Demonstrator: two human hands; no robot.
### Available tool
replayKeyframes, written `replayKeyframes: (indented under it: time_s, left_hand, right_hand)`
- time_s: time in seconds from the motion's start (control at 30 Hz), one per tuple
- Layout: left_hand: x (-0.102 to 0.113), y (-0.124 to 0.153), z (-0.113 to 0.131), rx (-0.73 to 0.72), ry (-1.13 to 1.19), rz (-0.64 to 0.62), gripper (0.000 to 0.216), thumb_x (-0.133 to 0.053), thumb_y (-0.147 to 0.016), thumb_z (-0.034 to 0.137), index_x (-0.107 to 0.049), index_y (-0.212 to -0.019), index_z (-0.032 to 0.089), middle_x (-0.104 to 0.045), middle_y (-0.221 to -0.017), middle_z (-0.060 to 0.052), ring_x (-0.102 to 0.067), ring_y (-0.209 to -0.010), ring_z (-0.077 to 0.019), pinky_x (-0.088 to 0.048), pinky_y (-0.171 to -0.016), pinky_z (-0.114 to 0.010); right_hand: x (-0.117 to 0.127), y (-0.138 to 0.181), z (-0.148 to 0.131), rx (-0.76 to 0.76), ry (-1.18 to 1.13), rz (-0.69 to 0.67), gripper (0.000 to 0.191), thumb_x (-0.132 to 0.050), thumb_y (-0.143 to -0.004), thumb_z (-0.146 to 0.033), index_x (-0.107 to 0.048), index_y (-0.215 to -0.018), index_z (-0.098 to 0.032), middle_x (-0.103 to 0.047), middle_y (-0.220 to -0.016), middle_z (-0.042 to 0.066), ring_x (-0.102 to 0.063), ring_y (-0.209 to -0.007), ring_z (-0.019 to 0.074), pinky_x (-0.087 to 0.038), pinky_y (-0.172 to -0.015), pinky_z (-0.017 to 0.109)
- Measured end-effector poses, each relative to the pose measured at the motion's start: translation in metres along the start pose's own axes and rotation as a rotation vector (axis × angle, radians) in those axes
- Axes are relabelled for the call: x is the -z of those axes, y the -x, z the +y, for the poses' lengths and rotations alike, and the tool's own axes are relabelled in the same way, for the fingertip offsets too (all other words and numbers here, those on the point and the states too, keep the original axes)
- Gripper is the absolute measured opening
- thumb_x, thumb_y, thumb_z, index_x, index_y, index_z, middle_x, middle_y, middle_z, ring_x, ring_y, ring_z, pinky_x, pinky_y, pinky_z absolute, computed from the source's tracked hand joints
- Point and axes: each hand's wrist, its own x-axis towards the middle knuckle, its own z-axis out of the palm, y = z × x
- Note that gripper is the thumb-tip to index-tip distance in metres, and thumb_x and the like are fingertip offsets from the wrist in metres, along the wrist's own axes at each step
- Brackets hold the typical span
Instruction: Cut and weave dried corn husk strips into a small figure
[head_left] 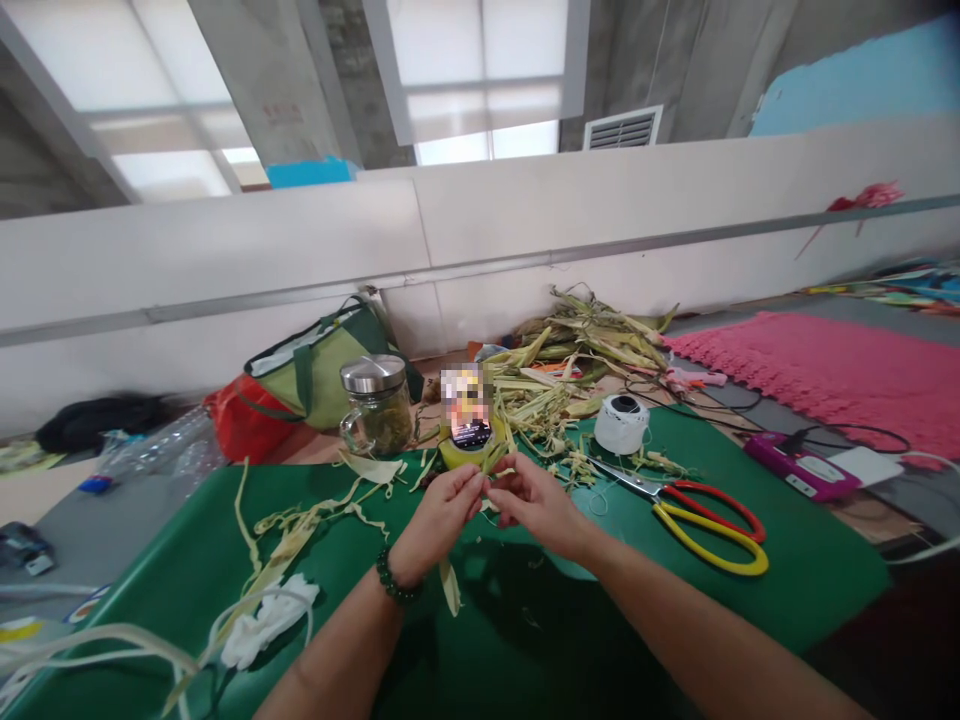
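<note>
My left hand (pixel 441 515) and my right hand (pixel 534 500) meet over the green mat (pixel 787 560), fingertips pinched together on a pale strip of corn husk (pixel 450 585) that hangs down below the left hand. A bead bracelet (pixel 394 582) circles my left wrist. Just beyond the fingers a phone (pixel 469 418) stands propped against a yellow tape roll (pixel 459 455).
Yellow-and-red scissors (pixel 709 520) lie right of my hands, a white thread spool (pixel 621 423) behind them. A lidded glass jar (pixel 377 405), a green bag (pixel 322 365), a husk pile (pixel 585 350), loose husk strips (pixel 285 530), a pink mat (pixel 825 365) and a purple device (pixel 799 468) surround the mat.
</note>
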Motion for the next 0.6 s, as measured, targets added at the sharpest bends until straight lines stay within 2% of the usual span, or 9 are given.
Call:
replayKeyframes:
  time_s: [0.07, 0.2, 0.27, 0.33, 0.43, 0.5, 0.53, 0.6]
  left_hand:
    - [-0.001, 0.0, -0.001, -0.069, -0.167, 0.04, 0.037, -0.044, -0.082, 0.048, -0.037, -0.059, 0.019, -0.035, -0.054, 0.006, -0.032, -0.049, -0.0087, -0.025, -0.046, -0.022]
    - [-0.004, 0.0, -0.006, -0.116, -0.581, 0.144, 0.028, -0.033, -0.089, 0.03, -0.041, -0.063, 0.019, -0.046, -0.061, 0.001, -0.044, -0.058, -0.0136, -0.033, -0.056, -0.025]
    - [-0.006, 0.001, -0.008, -0.077, -0.824, 0.148, 0.025, -0.031, -0.089, 0.021, -0.046, -0.069, 0.019, -0.054, -0.067, -0.003, -0.051, -0.064, -0.0161, -0.034, -0.061, -0.027]
    - [-0.009, 0.001, -0.009, 0.009, -1.022, 0.108, 0.024, -0.032, -0.088, 0.016, -0.052, -0.076, 0.018, -0.06, -0.073, -0.006, -0.056, -0.069, -0.0184, -0.035, -0.062, -0.027]
    - [-0.011, 0.002, -0.007, 0.112, -1.201, 0.042, 0.025, -0.034, -0.086, 0.014, -0.058, -0.085, 0.017, -0.065, -0.079, -0.009, -0.06, -0.073, -0.0215, -0.037, -0.061, -0.028]
    - [-0.008, 0.003, -0.003, 0.1, -1.186, -0.046, 0.025, -0.037, -0.085, 0.014, -0.061, -0.083, 0.018, -0.066, -0.079, -0.009, -0.061, -0.074, -0.022, -0.037, -0.062, -0.028]
    - [-0.005, 0.004, 0.0, 0.064, -1.11, -0.153, 0.024, -0.038, -0.084, 0.015, -0.062, -0.08, 0.018, -0.066, -0.079, -0.008, -0.06, -0.074, -0.0212, -0.038, -0.063, -0.028]
    - [0.002, 0.008, 0.006, -0.033, -0.823, -0.48, 0.023, -0.041, -0.084, 0.019, -0.062, -0.074, 0.019, -0.063, -0.074, -0.005, -0.056, -0.07, -0.0175, -0.037, -0.064, -0.026]
  right_hand:
    - [-0.004, -0.001, 0.006, 0.047, 0.14, 0.001, 0.017, -0.047, -0.086, -0.033, -0.052, -0.092, -0.018, -0.06, -0.064, -0.001, -0.055, -0.054, 0.0127, -0.042, -0.051, 0.023]
    - [0.0, 0.004, 0.014, 0.362, 0.684, 0.092, 0.023, -0.038, -0.092, -0.022, -0.059, -0.084, -0.016, -0.064, -0.072, 0.005, -0.057, -0.064, 0.0139, -0.037, -0.059, 0.024]
    - [0.0, 0.008, 0.015, 0.478, 0.933, 0.067, 0.024, -0.037, -0.088, -0.014, -0.058, -0.077, -0.015, -0.062, -0.067, 0.006, -0.055, -0.063, 0.0157, -0.034, -0.056, 0.025]
    - [0.001, 0.011, 0.015, 0.533, 1.108, -0.008, 0.02, -0.04, -0.083, -0.01, -0.057, -0.073, -0.015, -0.059, -0.061, 0.006, -0.053, -0.058, 0.0163, -0.03, -0.053, 0.026]
    - [0.005, 0.014, 0.012, 0.529, 1.185, -0.109, 0.015, -0.045, -0.079, -0.008, -0.057, -0.073, -0.016, -0.058, -0.06, 0.004, -0.051, -0.055, 0.0156, -0.027, -0.052, 0.027]
    - [0.012, 0.013, 0.009, 0.534, 1.145, -0.149, 0.015, -0.047, -0.078, -0.008, -0.058, -0.073, -0.016, -0.06, -0.062, 0.004, -0.052, -0.056, 0.015, -0.028, -0.052, 0.026]
    - [0.017, 0.011, 0.007, 0.547, 1.081, -0.172, 0.015, -0.047, -0.079, -0.009, -0.059, -0.073, -0.016, -0.061, -0.064, 0.004, -0.053, -0.058, 0.0146, -0.029, -0.053, 0.026]
    - [0.028, 0.007, 0.002, 0.546, 0.844, -0.228, 0.016, -0.048, -0.083, -0.014, -0.061, -0.074, -0.016, -0.062, -0.067, 0.004, -0.054, -0.061, 0.0132, -0.033, -0.056, 0.024]
